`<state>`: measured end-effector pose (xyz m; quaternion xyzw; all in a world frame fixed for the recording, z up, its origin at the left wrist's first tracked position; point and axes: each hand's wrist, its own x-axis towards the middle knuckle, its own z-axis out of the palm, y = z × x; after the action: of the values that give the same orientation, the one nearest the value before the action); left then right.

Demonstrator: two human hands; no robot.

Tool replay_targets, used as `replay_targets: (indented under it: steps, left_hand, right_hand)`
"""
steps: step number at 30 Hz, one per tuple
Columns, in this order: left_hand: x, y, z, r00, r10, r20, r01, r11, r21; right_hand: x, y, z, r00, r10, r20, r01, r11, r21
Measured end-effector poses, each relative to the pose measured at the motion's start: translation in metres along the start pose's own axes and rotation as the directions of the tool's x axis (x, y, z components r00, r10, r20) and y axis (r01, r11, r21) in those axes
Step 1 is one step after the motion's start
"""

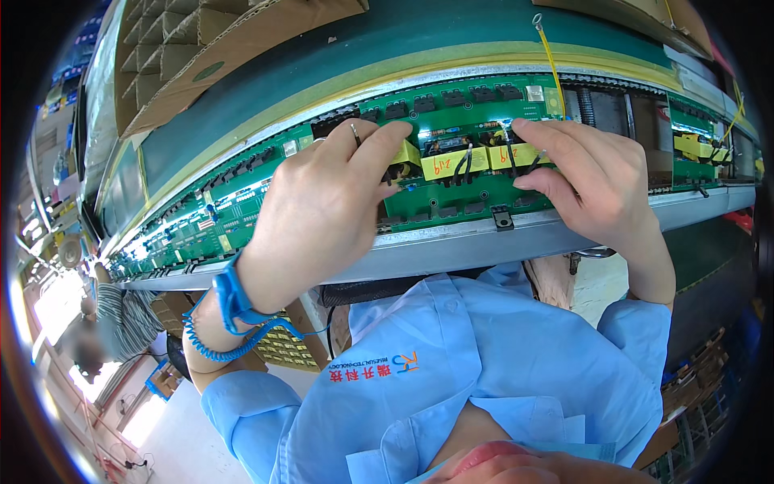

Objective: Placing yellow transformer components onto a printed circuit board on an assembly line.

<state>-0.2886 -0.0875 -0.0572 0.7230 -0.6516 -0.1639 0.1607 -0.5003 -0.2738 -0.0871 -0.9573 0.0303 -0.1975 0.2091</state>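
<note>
A green circuit board [451,194] lies in the metal rail in front of me, with a row of yellow-wrapped transformers across its middle. My left hand [326,194] has its thumb and index finger curled round the leftmost yellow transformer [409,154], partly hiding it. At the other end of the row, my right hand [597,173] spans the right yellow transformer [501,157] between thumb and index fingertip. Between the hands sits a middle yellow transformer [445,164]. Short black leads stick out from these parts. A blue wrist strap [234,294] with a coiled cord is on my left wrist.
More green boards [189,230] line the rail to the left, and another board [700,145] sits at the right. A yellow wire [551,60] with a ring end rises behind the board. A divided cardboard box [181,48] stands far left. Another person [121,319] is beyond the rail's left end.
</note>
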Motion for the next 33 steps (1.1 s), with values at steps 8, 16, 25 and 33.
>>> replay_targets:
  steps: [8, 16, 25, 33]
  left_hand:
    - [0.002, -0.002, -0.004, 0.998, 0.037, 0.051, -0.038, 0.999, 0.016]
    - [-0.003, -0.003, 0.003, 0.999, -0.004, -0.039, 0.006, 0.999, 0.043]
    - [-0.006, 0.005, 0.008, 0.995, -0.083, -0.056, 0.086, 0.995, 0.050]
    - [-0.016, -0.010, 0.020, 0.983, 0.008, -0.185, 0.003, 0.998, 0.061]
  right_hand:
    - [0.001, 0.001, 0.004, 0.997, -0.040, -0.067, 0.037, 0.998, -0.044]
    - [-0.001, 0.004, 0.005, 0.996, -0.038, -0.080, 0.035, 0.999, -0.038]
    - [-0.001, 0.004, 0.002, 1.000, -0.022, -0.015, 0.022, 1.000, -0.009]
    - [-0.002, 0.009, 0.005, 0.998, -0.054, -0.028, 0.054, 0.999, 0.001]
